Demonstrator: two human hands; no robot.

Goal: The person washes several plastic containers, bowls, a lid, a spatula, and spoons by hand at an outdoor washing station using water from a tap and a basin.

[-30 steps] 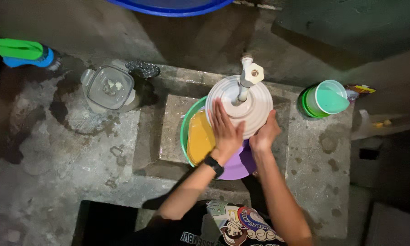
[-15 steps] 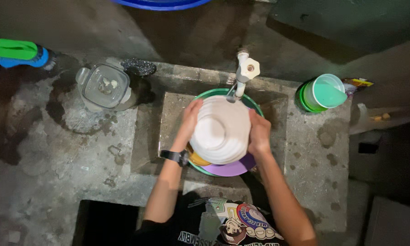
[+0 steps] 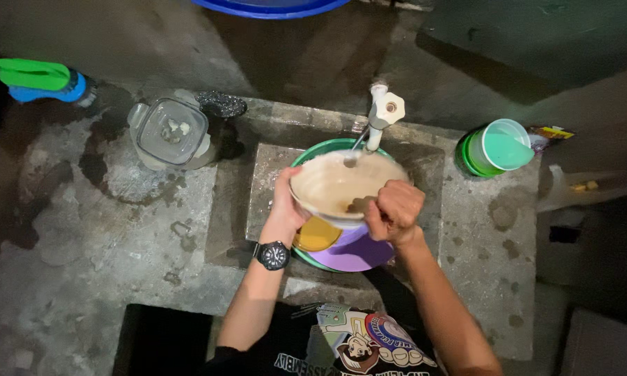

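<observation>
flipped since a moment ago, the beige bowl now faces up under the white tap, above the green basin with its yellow plate and purple plate. left hand grips the bowl's rim; right hand is fisted against its inner edge. left of the tap sits a clear container, right of it a green cup on the concrete surface.

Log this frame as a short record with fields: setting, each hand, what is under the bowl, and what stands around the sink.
Setting: concrete sink under a white tap
Left hand: grips the rim of the beige bowl, held open side up
Right hand: closed at the bowl's near rim
Under the bowl: green basin, yellow plate, purple plate
Left of the sink: clear blender jar
Right of the sink: green cup
</observation>
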